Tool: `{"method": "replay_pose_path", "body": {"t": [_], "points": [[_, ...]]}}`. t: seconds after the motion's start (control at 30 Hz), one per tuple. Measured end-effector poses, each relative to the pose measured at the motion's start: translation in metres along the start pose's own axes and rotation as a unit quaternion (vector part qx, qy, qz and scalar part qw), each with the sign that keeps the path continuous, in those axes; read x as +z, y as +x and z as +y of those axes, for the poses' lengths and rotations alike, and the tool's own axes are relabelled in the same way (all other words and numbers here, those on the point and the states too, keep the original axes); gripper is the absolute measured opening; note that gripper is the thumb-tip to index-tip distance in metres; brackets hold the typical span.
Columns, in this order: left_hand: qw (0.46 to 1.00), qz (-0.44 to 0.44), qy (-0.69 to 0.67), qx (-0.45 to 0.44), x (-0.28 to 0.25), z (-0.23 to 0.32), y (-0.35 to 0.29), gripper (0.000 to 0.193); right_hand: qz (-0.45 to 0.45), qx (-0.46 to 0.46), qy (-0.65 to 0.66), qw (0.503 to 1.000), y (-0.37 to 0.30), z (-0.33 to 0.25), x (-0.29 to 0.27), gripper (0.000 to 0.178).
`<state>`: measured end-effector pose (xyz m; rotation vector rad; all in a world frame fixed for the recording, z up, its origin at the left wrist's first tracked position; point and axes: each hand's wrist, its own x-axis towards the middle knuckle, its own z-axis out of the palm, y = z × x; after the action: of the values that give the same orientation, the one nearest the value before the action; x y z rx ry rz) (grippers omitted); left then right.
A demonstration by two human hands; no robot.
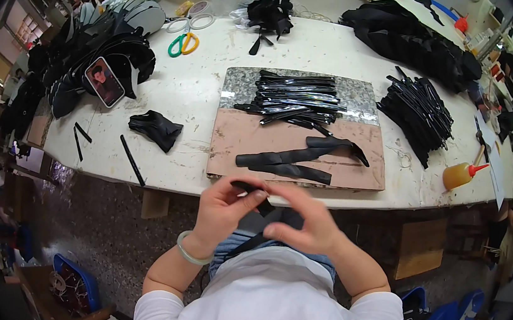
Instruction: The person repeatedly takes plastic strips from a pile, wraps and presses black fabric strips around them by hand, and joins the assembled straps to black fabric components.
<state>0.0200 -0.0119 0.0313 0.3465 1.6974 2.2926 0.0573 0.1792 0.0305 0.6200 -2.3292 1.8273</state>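
Note:
My left hand (218, 211) pinches a narrow black leather-like strip (265, 208) between thumb and fingers, just off the table's front edge. Across from it, my right hand (313, 220) has its fingers stretched toward the strip and its thumb apart; its fingertips are slightly blurred. Beyond my hands lies a board (223, 147), part pinkish and part speckled grey. A few flat black pieces (285, 158) rest on its near half. On the far half sits a stack of shiny, narrow black strips (295, 95).
More black strips (416, 115) are heaped right of the board, near a glue bottle (462, 175) with a red tip. Leftward lie a folded black piece (156, 129), a phone (104, 82) leaning on black pieces, and scissors (183, 44). A large black bundle (409, 41) occupies the back right.

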Motion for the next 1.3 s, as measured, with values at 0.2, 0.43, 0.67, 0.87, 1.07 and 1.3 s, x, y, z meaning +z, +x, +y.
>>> {"method": "replay_pose_path", "body": {"t": [0.2,0.43,0.67,0.87,1.07,1.3], "points": [[1.000,-0.005,-0.005,-0.030,-0.018,0.001,0.010,0.019,0.024,0.101,-0.009,0.995,-0.017,0.014,-0.016,0.029],[0.859,-0.154,0.402,0.276,-0.054,-0.001,0.069,0.032,0.069,-0.198,-0.337,0.918,0.024,0.042,-0.062,0.032],[0.850,-0.154,0.419,0.281,-0.069,-0.011,0.073,0.032,0.069,-0.178,-0.272,0.943,0.017,0.058,-0.062,0.029],[0.922,-0.346,0.164,0.050,-0.057,0.033,0.045,0.038,0.082,-0.166,-0.093,0.978,0.016,0.024,-0.047,0.032],[0.955,-0.259,0.029,-0.144,-0.009,0.007,0.015,0.044,0.009,-0.213,-0.116,0.970,0.016,0.007,-0.031,0.039],[0.960,-0.133,-0.098,-0.224,-0.001,-0.007,-0.008,0.025,0.012,-0.231,-0.250,0.940,0.010,-0.001,-0.030,0.033]]}}
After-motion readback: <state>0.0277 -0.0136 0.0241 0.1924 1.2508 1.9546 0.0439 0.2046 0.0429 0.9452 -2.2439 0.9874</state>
